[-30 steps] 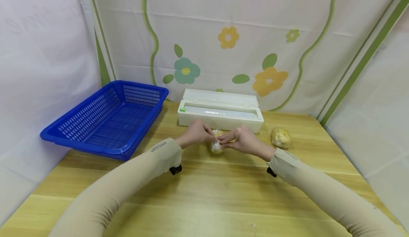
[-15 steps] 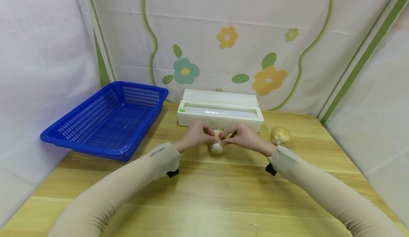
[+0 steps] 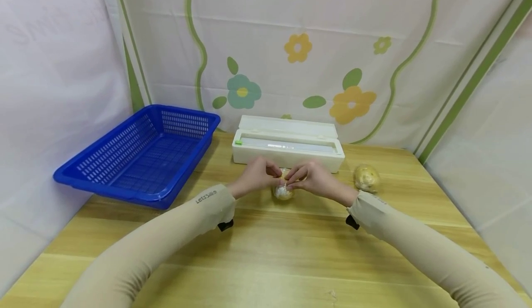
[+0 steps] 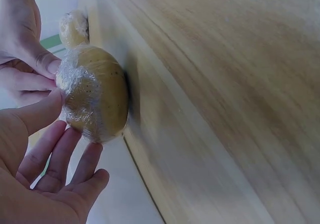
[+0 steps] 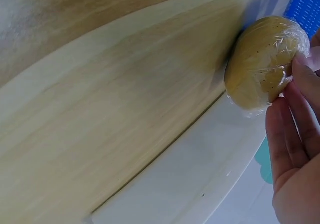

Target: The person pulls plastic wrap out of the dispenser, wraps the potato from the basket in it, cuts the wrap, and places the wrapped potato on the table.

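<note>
A potato (image 3: 284,193) wrapped in cling film stands on the table between both hands, just in front of the white box. My left hand (image 3: 258,177) holds it from the left; in the left wrist view, the thumb presses the bunched film and several fingertips touch the side of the potato (image 4: 111,92). My right hand (image 3: 316,183) pinches the film on top from the right with thumb and index finger. In the right wrist view, its other fingertips lie close against the potato (image 5: 255,64). The fingers partly hide the gathered film.
The white cling film box (image 3: 287,158), lid raised and roll inside, stands behind the hands, with a green slider (image 3: 238,142) at its left end. Another wrapped potato (image 3: 366,178) sits to the right. A blue basket (image 3: 166,197) stands at left. Printed cloth walls enclose the table.
The right thumb and fingers parted slightly half a second ago and have come together again on the film. The potato and left hand stay nearly in place.
</note>
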{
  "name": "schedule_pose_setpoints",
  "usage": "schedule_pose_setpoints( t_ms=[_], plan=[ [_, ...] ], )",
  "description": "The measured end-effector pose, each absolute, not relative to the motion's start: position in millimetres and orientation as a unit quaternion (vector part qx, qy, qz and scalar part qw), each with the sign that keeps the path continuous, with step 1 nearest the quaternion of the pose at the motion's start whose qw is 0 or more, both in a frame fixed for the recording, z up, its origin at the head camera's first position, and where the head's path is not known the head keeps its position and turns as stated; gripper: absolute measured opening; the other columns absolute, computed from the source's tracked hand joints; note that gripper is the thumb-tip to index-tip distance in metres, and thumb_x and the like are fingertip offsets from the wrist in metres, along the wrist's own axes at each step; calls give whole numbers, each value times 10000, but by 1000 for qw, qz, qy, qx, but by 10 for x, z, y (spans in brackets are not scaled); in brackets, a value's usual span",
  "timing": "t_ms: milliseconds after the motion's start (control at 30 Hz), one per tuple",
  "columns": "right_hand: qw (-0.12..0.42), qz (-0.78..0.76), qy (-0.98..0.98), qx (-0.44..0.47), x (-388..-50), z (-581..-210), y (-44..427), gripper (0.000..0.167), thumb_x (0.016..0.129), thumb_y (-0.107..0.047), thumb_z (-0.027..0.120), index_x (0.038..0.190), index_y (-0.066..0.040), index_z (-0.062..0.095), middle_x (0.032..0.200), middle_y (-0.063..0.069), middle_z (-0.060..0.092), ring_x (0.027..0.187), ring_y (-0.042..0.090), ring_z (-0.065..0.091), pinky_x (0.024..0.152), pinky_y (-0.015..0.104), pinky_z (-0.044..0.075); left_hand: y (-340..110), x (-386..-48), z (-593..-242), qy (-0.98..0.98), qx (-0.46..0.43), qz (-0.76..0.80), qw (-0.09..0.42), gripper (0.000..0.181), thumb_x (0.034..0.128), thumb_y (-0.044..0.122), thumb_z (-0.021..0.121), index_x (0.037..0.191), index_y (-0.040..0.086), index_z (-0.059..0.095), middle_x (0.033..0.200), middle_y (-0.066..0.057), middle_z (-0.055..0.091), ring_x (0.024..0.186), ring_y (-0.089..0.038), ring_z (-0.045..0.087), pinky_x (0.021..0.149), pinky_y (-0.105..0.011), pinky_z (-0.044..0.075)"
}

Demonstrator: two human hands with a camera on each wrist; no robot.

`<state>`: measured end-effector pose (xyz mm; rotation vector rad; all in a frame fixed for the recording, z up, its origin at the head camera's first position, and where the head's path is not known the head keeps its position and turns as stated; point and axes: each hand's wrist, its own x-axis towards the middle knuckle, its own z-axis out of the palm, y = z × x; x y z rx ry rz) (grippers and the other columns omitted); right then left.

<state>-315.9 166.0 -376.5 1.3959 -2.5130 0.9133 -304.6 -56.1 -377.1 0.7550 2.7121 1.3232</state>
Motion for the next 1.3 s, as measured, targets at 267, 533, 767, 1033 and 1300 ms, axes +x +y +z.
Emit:
schedule_pose_setpoints(
  t_ms=[267, 533, 767, 1033, 1300],
  plan=[
    [92, 274, -826, 484, -3174, -3772, 1655, 76, 790, -132, 836, 857, -111, 805, 954, 21, 733, 866, 133, 681, 660, 216, 545, -580, -3045, -3788, 868, 241, 435, 13, 244, 817, 185, 831, 993, 36, 751, 875, 49, 705, 830, -102, 646, 780, -296, 524],
    [96, 274, -826, 483, -3195, -3764, 1652, 87, 793, -154, 836, 866, -116, 807, 957, 10, 733, 846, 123, 684, 627, 199, 540, -597, -3053, -3795, 866, 237, 440, 9, 230, 828, 197, 822, 997, 57, 753, 939, 15, 716, 893, -127, 651, 832, -333, 522],
    [79, 279, -823, 488, -3174, -3803, 1768, 204, 835, 39, 755, 998, -79, 788, 1095, 37, 714, 991, 183, 671, 721, 286, 563, -668, -3060, -3825, 874, 334, 351, -22, 255, 902, 199, 745, 1117, 63, 737, 1126, -47, 698, 1084, -201, 618, 939, -399, 484],
    [94, 226, -842, 480, -3165, -3901, 1911, 522, 735, 54, 830, 1226, -45, 685, 1301, 75, 619, 1125, 246, 600, 729, 334, 565, -748, -3037, -3864, 884, 422, 192, -68, 538, 780, 37, 792, 1289, 97, 628, 1299, -88, 579, 1190, -255, 538, 957, -389, 470],
    [95, 235, -850, 462, -3163, -3914, 1815, 584, 706, -58, 893, 1232, -24, 641, 1290, 109, 616, 1133, 271, 587, 723, 378, 568, -652, -3104, -3929, 899, 392, 177, -82, 620, 742, 230, 883, 1270, 107, 582, 1203, -53, 589, 1106, -205, 547, 898, -361, 492]
  ],
)
